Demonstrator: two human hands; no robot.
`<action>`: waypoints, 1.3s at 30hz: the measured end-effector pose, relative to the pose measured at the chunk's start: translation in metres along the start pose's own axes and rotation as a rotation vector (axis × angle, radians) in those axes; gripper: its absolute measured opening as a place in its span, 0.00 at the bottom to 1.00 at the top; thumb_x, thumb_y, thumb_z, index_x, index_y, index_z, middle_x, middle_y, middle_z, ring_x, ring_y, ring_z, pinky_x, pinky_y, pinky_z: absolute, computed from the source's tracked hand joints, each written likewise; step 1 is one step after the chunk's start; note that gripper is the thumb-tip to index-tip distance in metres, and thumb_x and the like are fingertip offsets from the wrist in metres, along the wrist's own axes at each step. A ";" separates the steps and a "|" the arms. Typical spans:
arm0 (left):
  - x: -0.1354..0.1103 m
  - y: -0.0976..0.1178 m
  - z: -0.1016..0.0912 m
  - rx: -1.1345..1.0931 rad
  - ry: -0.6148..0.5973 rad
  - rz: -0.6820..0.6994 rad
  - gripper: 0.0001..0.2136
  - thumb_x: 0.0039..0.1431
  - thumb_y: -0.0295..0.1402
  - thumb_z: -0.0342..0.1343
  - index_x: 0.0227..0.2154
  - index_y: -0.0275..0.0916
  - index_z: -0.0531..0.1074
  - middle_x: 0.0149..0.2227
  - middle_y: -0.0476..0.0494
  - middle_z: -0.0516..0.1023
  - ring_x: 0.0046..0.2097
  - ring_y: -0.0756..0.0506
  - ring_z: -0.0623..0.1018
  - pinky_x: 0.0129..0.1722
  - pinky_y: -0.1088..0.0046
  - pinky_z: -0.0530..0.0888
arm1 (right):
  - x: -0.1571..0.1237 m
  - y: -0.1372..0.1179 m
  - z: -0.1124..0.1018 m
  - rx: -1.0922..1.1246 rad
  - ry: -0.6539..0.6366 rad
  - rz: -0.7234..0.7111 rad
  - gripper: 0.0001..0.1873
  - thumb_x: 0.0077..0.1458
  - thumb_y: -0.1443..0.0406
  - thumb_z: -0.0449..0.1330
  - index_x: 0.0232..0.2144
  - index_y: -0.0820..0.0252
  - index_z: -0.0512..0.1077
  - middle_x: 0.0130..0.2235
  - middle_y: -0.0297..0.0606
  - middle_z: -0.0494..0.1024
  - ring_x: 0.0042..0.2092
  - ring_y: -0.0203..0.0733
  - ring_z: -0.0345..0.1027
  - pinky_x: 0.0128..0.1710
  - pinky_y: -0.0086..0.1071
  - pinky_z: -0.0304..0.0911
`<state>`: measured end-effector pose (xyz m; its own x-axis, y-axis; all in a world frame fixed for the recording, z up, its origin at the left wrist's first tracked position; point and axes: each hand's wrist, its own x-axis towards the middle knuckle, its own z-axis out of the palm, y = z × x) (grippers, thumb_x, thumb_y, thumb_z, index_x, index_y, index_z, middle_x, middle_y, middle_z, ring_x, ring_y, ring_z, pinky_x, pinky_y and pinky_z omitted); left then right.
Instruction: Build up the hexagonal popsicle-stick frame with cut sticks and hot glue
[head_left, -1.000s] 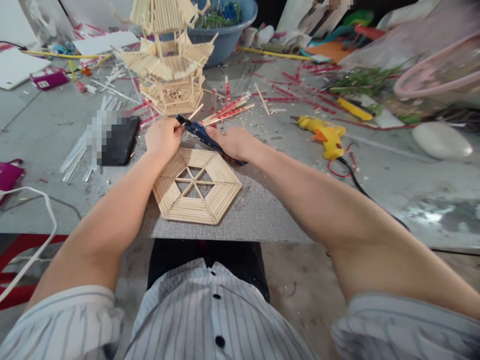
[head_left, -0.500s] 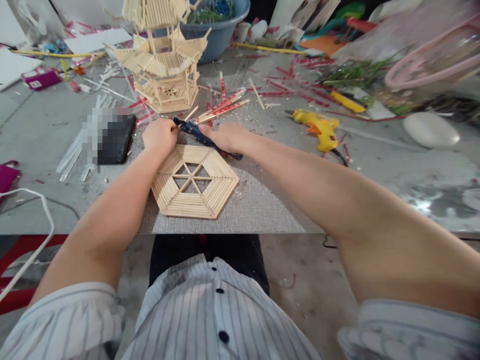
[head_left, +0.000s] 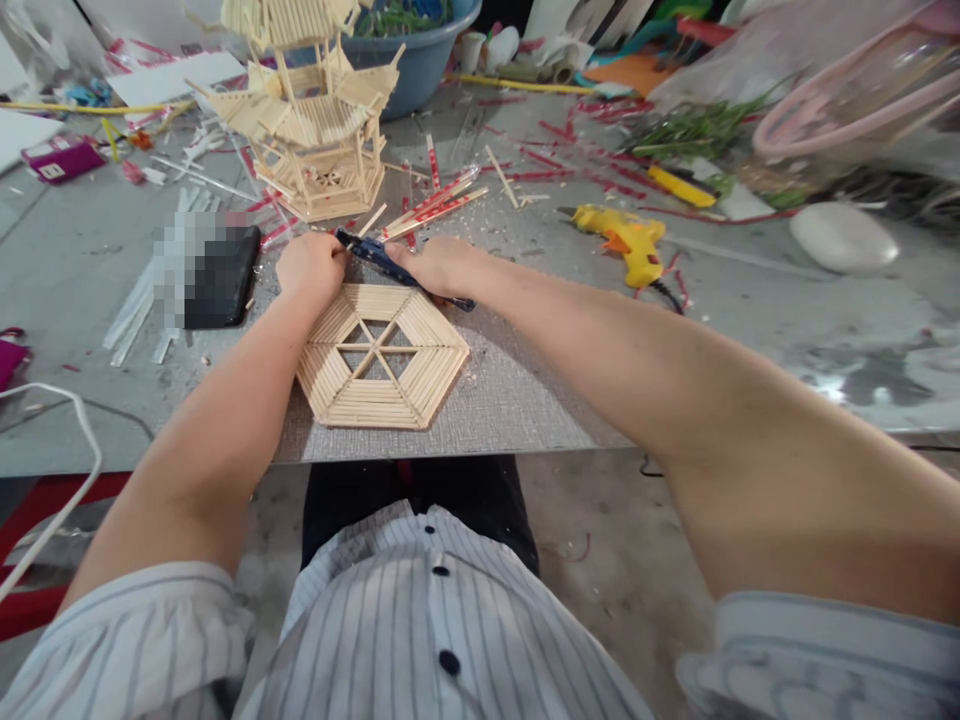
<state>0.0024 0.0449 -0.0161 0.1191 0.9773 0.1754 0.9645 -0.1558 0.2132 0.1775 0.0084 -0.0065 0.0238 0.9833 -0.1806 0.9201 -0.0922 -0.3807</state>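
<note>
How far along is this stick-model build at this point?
Done: a stick pagoda stands behind, and a hexagonal stick panel lies complete-looking on the mat. In hand: the right hand grips dark blue cutters; the left hand curls at their tip, its contents hidden. Left, probably: the panel lies apart from the pagoda, and loose sticks lie nearby.

A: One view only. Head-worn, faces forward and down.
B: Near. Shirt (head_left: 420,620) at bottom edge, left hand (head_left: 311,265) and right hand (head_left: 439,265) mid-frame, table (head_left: 75,270) running away behind.
</note>
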 end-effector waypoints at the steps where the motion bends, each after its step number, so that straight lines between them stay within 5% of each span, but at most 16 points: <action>1: 0.001 -0.001 0.001 -0.004 0.001 0.003 0.14 0.56 0.39 0.50 0.38 0.42 0.79 0.43 0.37 0.80 0.47 0.35 0.78 0.46 0.57 0.72 | 0.000 0.000 0.000 -0.004 0.011 -0.004 0.44 0.55 0.36 0.37 0.37 0.64 0.76 0.28 0.50 0.75 0.42 0.56 0.72 0.45 0.43 0.64; 5: 0.002 -0.002 0.002 -0.005 -0.003 -0.007 0.15 0.56 0.40 0.49 0.40 0.44 0.78 0.44 0.39 0.80 0.47 0.38 0.77 0.46 0.62 0.71 | -0.001 0.000 -0.002 0.008 0.007 -0.017 0.41 0.56 0.37 0.37 0.34 0.63 0.76 0.27 0.49 0.75 0.39 0.52 0.73 0.44 0.40 0.64; 14: -0.007 0.004 -0.006 0.055 0.028 0.053 0.16 0.59 0.38 0.46 0.40 0.40 0.78 0.45 0.35 0.80 0.49 0.36 0.77 0.46 0.60 0.72 | -0.005 0.010 -0.012 0.216 -0.237 -0.050 0.36 0.54 0.37 0.45 0.21 0.60 0.71 0.25 0.46 0.76 0.27 0.43 0.70 0.32 0.36 0.66; 19: -0.007 0.003 -0.005 0.062 0.035 0.049 0.15 0.58 0.38 0.47 0.39 0.41 0.78 0.43 0.36 0.80 0.48 0.36 0.77 0.46 0.59 0.72 | -0.010 0.004 -0.011 0.013 -0.122 -0.070 0.23 0.53 0.48 0.56 0.23 0.62 0.74 0.23 0.44 0.74 0.32 0.47 0.72 0.39 0.38 0.65; 31: -0.005 0.003 -0.005 -0.005 -0.005 0.018 0.15 0.57 0.37 0.47 0.40 0.42 0.77 0.46 0.36 0.79 0.50 0.35 0.76 0.47 0.59 0.70 | -0.007 0.004 -0.006 -0.010 -0.082 -0.078 0.24 0.52 0.47 0.55 0.24 0.60 0.75 0.22 0.44 0.74 0.33 0.49 0.72 0.40 0.41 0.66; 39: -0.009 0.002 -0.007 -0.053 0.112 0.107 0.12 0.58 0.36 0.48 0.34 0.42 0.78 0.43 0.40 0.80 0.46 0.39 0.77 0.43 0.64 0.72 | -0.018 0.004 -0.017 -0.016 -0.113 -0.079 0.20 0.51 0.49 0.55 0.26 0.59 0.73 0.26 0.42 0.76 0.33 0.47 0.72 0.33 0.36 0.63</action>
<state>0.0015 0.0347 -0.0105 0.1908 0.9328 0.3057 0.9334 -0.2689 0.2378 0.1874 -0.0075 0.0106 -0.0924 0.9635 -0.2514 0.9234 -0.0116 -0.3836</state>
